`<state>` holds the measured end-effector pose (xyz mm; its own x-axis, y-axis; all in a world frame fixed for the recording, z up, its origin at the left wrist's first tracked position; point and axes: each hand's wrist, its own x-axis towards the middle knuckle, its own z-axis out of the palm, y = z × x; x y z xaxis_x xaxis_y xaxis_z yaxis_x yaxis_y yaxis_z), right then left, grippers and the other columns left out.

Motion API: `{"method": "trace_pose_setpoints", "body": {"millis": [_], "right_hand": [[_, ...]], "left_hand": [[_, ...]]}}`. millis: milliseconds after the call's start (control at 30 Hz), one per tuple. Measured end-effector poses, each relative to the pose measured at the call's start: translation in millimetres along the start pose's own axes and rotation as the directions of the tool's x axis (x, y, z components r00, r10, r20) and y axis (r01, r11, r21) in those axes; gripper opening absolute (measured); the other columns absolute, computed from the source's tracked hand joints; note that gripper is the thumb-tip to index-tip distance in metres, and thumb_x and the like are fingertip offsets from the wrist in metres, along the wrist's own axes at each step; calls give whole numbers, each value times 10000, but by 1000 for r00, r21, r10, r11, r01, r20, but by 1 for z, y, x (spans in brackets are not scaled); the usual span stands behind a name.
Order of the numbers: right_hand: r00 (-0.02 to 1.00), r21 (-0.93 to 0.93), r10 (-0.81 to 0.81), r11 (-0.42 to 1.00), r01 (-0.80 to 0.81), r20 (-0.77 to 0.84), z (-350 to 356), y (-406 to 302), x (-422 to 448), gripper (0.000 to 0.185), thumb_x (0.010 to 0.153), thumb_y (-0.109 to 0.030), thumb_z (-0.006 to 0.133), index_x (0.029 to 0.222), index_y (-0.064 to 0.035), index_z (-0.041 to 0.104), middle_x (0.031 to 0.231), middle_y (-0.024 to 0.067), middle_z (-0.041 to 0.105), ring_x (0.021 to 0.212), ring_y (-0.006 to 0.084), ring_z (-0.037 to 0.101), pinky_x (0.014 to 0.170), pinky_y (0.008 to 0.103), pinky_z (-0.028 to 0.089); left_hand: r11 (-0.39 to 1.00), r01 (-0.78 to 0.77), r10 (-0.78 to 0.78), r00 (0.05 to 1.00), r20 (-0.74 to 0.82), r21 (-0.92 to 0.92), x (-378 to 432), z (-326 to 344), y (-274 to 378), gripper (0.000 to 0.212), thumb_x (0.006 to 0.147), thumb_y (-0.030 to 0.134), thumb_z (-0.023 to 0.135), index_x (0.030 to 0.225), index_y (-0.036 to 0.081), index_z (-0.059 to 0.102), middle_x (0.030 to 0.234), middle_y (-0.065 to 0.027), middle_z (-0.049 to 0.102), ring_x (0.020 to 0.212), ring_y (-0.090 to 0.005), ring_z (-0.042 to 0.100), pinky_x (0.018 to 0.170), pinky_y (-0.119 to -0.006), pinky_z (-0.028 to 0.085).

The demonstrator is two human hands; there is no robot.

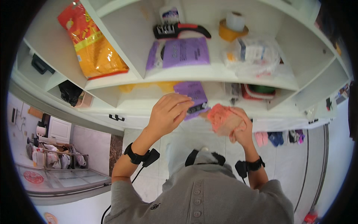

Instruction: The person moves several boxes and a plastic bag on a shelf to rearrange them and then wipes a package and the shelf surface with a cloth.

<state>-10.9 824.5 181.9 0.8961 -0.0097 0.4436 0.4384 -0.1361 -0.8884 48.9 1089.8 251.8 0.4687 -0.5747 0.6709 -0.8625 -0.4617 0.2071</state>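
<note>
My left hand (171, 112) is raised in front of the lower shelf, its fingers bent and their tips over a purple plastic packet (193, 91). Whether those fingers touch the packet is unclear. A dark patterned strip shows near the packet's front end, which reaches the shelf's edge. In my right hand (242, 127) is a crumpled coral-pink and beige cloth-like piece (222, 117), slightly blurred, held to the right of the packet.
Above, the white shelf (179, 76) bears another purple packet (186, 53), a black-and-red knife sharpener (181, 30), tape rolls (234, 25) and a clear plastic bag (257, 56). A red-and-orange snack bag (98, 47) leans left. Slippers (261, 139) lie on the floor.
</note>
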Motion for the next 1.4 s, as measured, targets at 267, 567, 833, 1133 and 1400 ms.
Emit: {"method": "trace_pose_setpoints", "body": {"millis": [267, 567, 833, 1133, 1400], "right_hand": [[991, 80, -107, 990, 114, -77, -7, -14, 12, 458, 573, 36, 539, 1031, 24, 561, 1068, 147, 547, 1007, 234, 520, 897, 325, 377], [925, 699, 361, 631, -336, 119, -1, 8, -14, 369, 909, -228, 399, 1203, -6, 418, 1159, 116, 510, 1032, 169, 517, 884, 285, 424], [820, 846, 287, 57, -530, 495, 21, -38, 20, 501, 922, -414, 336, 1290, -75, 337, 1267, 62, 427, 1110, 162, 467, 970, 326, 367], [699, 705, 276, 98, -703, 659, 51, -26, 38, 351, 856, -208, 477, 1139, -3, 444, 1037, 89, 568, 909, 131, 566, 808, 261, 464], [732, 643, 239, 358, -677, 638, 39, -33, 33, 396, 855, -187, 507, 1201, -20, 412, 1108, 99, 531, 979, 131, 530, 847, 259, 436]], "left_hand": [[954, 79, -86, 996, 10, 289, 93, 12, -44, 419, 761, 205, 616, 1133, 41, 514, 1235, -153, 460, 1042, -340, 501, 874, -397, 405], [901, 160, -201, 978, 61, 404, 96, 8, -59, 211, 857, 136, 446, 1015, 31, 538, 1026, -150, 590, 925, -289, 575, 752, -371, 469], [948, -271, 263, 962, 69, 167, 53, -18, 20, 244, 735, 50, 534, 975, 33, 578, 1047, -113, 588, 975, -264, 558, 813, -370, 450], [999, 0, 5, 993, -116, 44, -29, -1, 41, 155, 729, 106, 611, 859, 21, 598, 967, -130, 599, 899, -284, 565, 804, -360, 422], [228, 542, -750, 628, 210, -809, -52, 22, 22, 497, 916, 434, 333, 1224, 52, 415, 1193, -82, 493, 1064, -212, 480, 895, -380, 376]]}}
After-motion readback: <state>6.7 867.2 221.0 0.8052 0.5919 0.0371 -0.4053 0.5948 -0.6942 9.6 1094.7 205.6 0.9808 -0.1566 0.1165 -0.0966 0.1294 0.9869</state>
